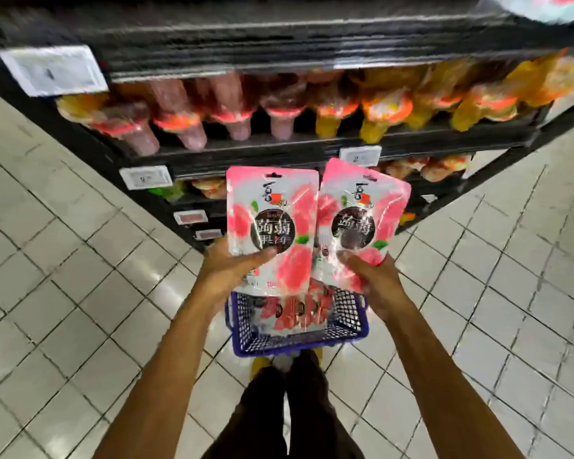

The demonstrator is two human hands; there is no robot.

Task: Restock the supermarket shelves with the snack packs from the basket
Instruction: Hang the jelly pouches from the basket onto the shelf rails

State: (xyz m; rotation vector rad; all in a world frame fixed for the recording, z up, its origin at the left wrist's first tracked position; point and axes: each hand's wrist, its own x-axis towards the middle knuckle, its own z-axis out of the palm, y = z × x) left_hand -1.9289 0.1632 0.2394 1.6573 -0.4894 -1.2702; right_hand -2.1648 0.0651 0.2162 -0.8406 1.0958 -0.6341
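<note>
The left hand (236, 270) grips the lower left corner of one pink snack pack (272, 210), thumb pressed across its front and fingers hidden behind it. The pack stands upright above the hand, its top edge level with a lower ledge of the black shelves (279, 152). The right hand (375, 283) grips a second pink pack (362, 220) at its lower right corner, thumb on the front and fingers curled round the edge. This pack leans slightly to the right, and its left edge touches or overlaps the right edge of the first.

Both packs hang over the far rim of the blue basket (299, 344), which sits on the tiled floor (80, 293) just in front of the person's yellow shoes (260, 362). More pink packs (295, 313) lie inside the basket, towards its far wall. The shelf above holds rows of blurred red and yellow pouches (279, 107), with white price tags (146, 177) along the front edges of the ledges.
</note>
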